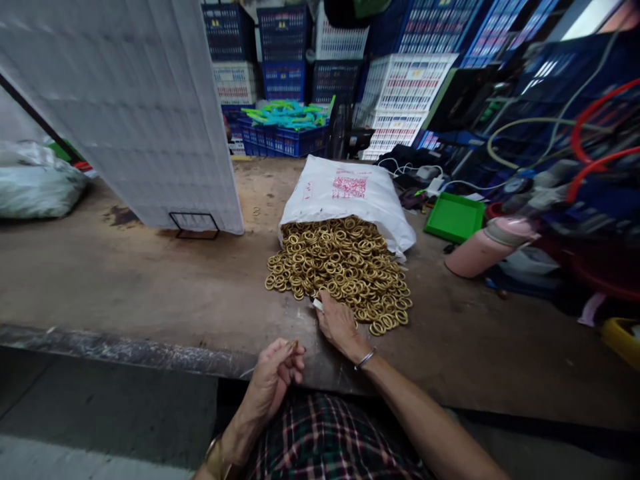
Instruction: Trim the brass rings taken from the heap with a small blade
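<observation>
1. From my remote seat I find the loose heap of round, gold-coloured, metal-looking rings (pixel 340 263) at the centre of the frame, spilling from the mouth of a white plastic-looking sack with red print (pixel 345 190) onto the worn brown tabletop (pixel 165 287).
2. My right hand (pixel 339 323), at the heap's near edge just below centre, has its fingers closed around a small white object with a dark end (pixel 318 305); I can't tell what it is.
3. My left hand (pixel 275 373), lower centre, is curled with thumb and fingertips close together; something brownish shows there, but I can't tell whether it is a ring or how firmly it is pinched.
4. I'd judge each ring stiff, light alone, hard to break and rather slick; the heap as a whole should be heavy and prone to slide.
5. I'd take a single ring across its band between thumb and forefinger, choosing from the loose lower-right fringe, where fewer overlap.
6. The sack looks limp, so I'd expect tugging its lip to loosen more rings.
</observation>
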